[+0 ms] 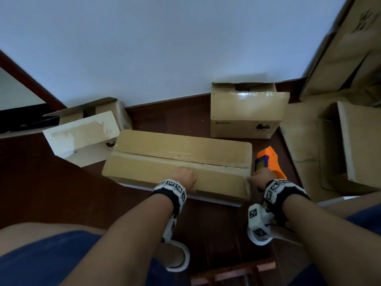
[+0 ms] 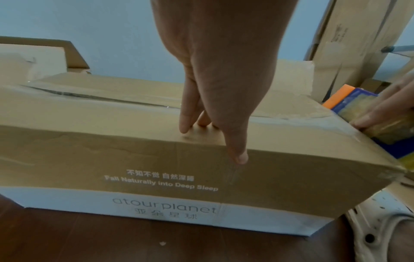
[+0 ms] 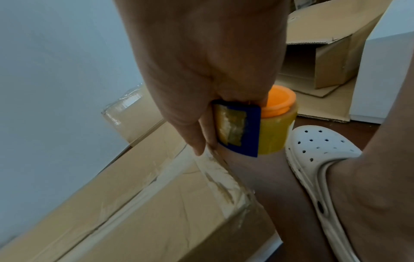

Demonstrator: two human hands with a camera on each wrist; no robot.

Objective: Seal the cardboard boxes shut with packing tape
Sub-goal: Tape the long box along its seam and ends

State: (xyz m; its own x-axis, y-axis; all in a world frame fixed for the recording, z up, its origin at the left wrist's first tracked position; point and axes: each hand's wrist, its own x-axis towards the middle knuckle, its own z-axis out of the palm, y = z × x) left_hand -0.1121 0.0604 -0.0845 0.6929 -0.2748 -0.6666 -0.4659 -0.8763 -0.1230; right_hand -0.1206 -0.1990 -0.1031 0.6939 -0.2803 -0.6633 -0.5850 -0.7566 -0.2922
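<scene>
A long flat cardboard box (image 1: pixel 179 162) (image 2: pixel 156 159) (image 3: pixel 125 203) lies on the dark floor in front of me, its top flaps closed along a middle seam. My left hand (image 1: pixel 184 178) (image 2: pixel 215 106) presses down on the near top flap with straight fingers, the thumb over the front edge. My right hand (image 1: pixel 260 178) (image 3: pixel 201 88) grips an orange and blue tape dispenser (image 1: pixel 268 162) (image 2: pixel 363 113) (image 3: pixel 257 124) with a yellowish tape roll, held against the box's right end, where old tape marks show.
A Pico box (image 1: pixel 245 112) with a taped flap stands behind, against the wall. A white-topped box (image 1: pixel 82 135) lies at the left. Open boxes and flattened cardboard (image 1: pixel 340 145) crowd the right. My white clog (image 3: pixel 318 159) sits right of the box's end.
</scene>
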